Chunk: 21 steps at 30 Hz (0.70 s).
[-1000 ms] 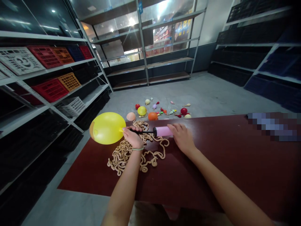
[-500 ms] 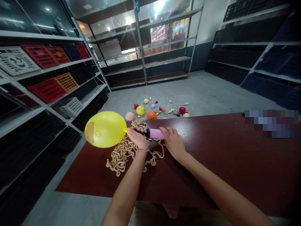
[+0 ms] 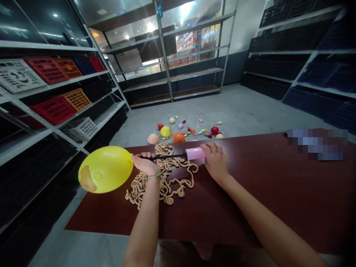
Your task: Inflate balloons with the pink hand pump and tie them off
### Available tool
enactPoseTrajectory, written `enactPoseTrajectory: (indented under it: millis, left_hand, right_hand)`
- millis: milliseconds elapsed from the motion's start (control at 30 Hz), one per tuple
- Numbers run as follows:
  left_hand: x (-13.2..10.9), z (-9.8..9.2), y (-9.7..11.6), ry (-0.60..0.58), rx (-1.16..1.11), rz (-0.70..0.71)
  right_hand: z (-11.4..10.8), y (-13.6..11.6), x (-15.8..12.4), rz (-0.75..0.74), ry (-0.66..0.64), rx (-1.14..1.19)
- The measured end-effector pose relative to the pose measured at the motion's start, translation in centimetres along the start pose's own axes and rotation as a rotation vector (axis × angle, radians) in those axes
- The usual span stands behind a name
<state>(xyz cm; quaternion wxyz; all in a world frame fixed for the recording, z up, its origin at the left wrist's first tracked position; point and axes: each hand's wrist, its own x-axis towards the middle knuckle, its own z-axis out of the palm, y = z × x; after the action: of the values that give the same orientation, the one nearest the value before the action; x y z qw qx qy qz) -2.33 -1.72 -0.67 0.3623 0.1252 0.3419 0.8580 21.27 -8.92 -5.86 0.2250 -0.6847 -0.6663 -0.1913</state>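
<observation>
A yellow balloon (image 3: 111,168), blown up and printed with a brown patch, sticks out to the left of my left hand (image 3: 146,165). That hand is closed around the balloon's neck and the black end of a balloon pump. My right hand (image 3: 216,162) grips the pump's pink barrel (image 3: 194,153) at its right end. Between the hands the pump's thin black rod (image 3: 169,156) is drawn out. Below the pump, a tangled heap of tan rope-like strands (image 3: 169,185) lies on the dark red table (image 3: 264,178).
Small balloons (image 3: 178,137) in several colours lie on the grey floor (image 3: 133,126) beyond the table. Shelves with plastic crates (image 3: 55,107) stand at left, and a metal rack (image 3: 167,74) at the back. A blurred-out item (image 3: 315,144) lies at the table's right.
My hands have moved apart, the left one leftward with the balloon and the right one slightly rightward. The pump's black rod now shows between them. The balloon looks slightly larger.
</observation>
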Motion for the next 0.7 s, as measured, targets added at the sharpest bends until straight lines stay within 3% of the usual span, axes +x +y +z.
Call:
enactPoseTrajectory:
  millis: [100,233,333,433,600,700]
  left_hand:
    - [-2.0,0.0,-1.4,-0.019,-0.003,-0.016]
    - [-4.4,0.1,-3.6,-0.127,0.024,-0.058]
    - [-3.9,0.1,-4.0,-0.222,0.051,-0.117]
    - [-1.9,0.2,-3.1,-0.146,0.052,-0.151]
    - [0.4,0.2,-1.3,-0.086,0.036,-0.071]
    - [0.2,0.2,-1.1,-0.083,0.024,-0.026]
  right_hand:
    - [-0.8,-2.7,-0.5,0.059,0.023,0.033]
    - [-0.9,-4.1,-1.4,-0.031,-0.082,0.109]
    - [-0.3,-3.2,-1.6,-0.148,-0.173,0.152]
    - [0.3,-1.3,-0.9,-0.206,-0.138,0.1]
    - [1.0,2.1,0.3,-0.141,-0.005,-0.025]
    - [0.6,1.9,0.3,-0.059,-0.033,-0.018]
